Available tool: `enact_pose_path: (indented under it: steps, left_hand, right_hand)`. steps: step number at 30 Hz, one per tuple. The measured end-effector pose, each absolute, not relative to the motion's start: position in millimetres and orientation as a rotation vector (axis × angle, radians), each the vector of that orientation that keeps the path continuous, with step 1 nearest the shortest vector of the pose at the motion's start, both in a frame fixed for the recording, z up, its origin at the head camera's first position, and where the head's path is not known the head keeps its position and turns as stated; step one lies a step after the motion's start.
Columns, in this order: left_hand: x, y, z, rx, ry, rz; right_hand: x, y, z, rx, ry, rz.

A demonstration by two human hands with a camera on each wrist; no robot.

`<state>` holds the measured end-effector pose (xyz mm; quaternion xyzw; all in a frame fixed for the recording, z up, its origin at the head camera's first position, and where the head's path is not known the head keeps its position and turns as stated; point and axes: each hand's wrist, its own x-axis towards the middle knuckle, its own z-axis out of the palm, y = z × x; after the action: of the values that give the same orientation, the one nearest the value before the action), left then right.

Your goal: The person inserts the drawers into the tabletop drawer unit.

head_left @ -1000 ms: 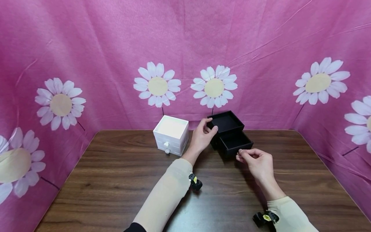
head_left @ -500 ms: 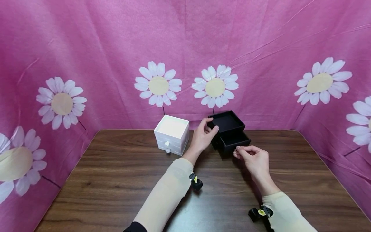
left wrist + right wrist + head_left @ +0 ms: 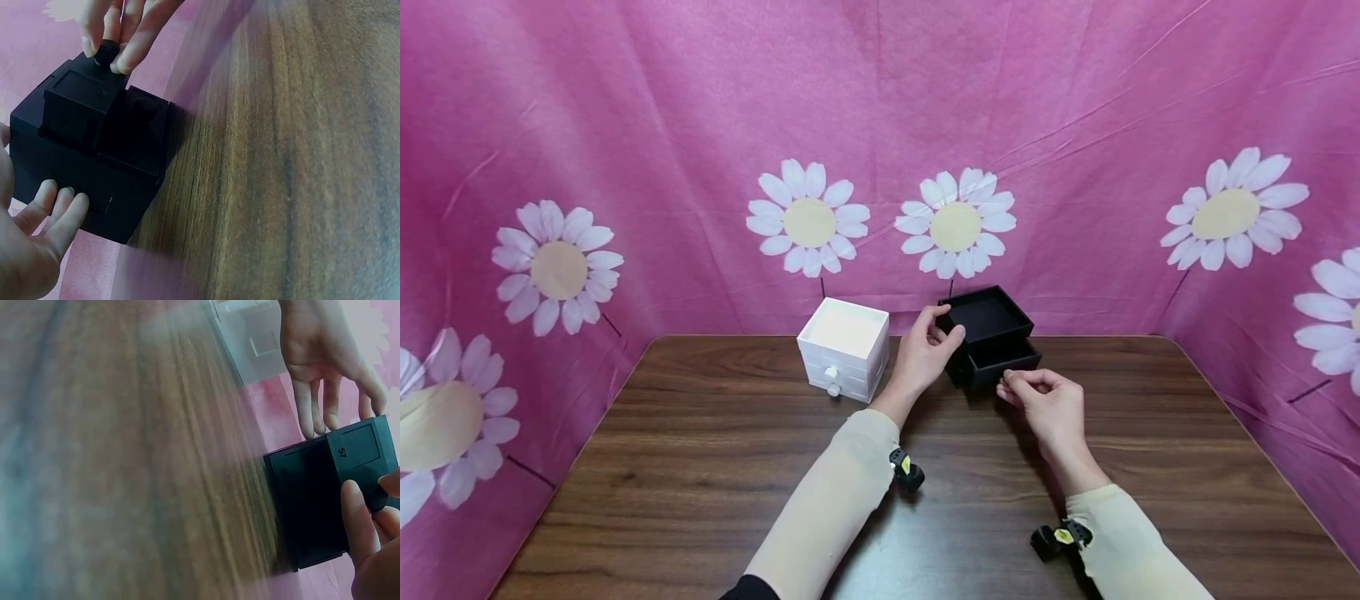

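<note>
A small black drawer box (image 3: pixel 987 315) stands at the back of the table, its top a shallow rimmed tray. One drawer (image 3: pixel 1004 364) sticks partway out of its front; the left wrist view shows another, lower drawer front (image 3: pixel 139 134) beneath. My right hand (image 3: pixel 1051 410) pinches the round black knob (image 3: pixel 107 52) of the pulled-out drawer between thumb and fingers. Against the box's left side rest the fingertips of my left hand (image 3: pixel 921 354), fingers fairly straight, one finger up at the top rim. Most of the drawer's inside is hidden under the box top.
Left of the black box is a white drawer box (image 3: pixel 844 350) with two knobs on its front. Both stand on a wooden table (image 3: pixel 737 483), close to its back edge. A pink cloth (image 3: pixel 880 100) with printed daisies hangs behind and along both sides.
My right hand has moved away from me and to the left, pushing the drawer further into the black box. The left hand has stayed at the box's side.
</note>
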<state>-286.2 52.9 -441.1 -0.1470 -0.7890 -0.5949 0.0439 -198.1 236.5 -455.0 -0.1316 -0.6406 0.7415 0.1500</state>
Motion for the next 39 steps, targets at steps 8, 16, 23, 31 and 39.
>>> enact_pose_path:
  steps: [8, 16, 23, 31, 39]
  left_hand:
    - [-287.5, 52.9, -442.2, -0.437, -2.411, -1.826]
    - [-287.4, 52.7, -441.1, -0.442, -2.414, -1.825]
    - [-287.0, 52.6, -441.6, -0.440, -2.413, -1.822]
    - [-287.8, 52.6, -442.6, -0.452, -2.408, -1.800]
    - [-287.5, 53.5, -441.6, -0.458, -2.390, -1.824]
  right_hand:
    - [-205.3, 234.0, -456.2, -0.383, -1.842, 2.132]
    - [-210.2, 233.5, -454.6, -0.395, -1.851, 2.174]
    - [-214.3, 233.5, -453.8, -0.402, -1.857, 2.201]
    - [-220.9, 231.8, -457.8, -0.399, -1.840, 2.213]
    - [-223.1, 232.5, -455.9, -0.437, -1.879, 2.197]
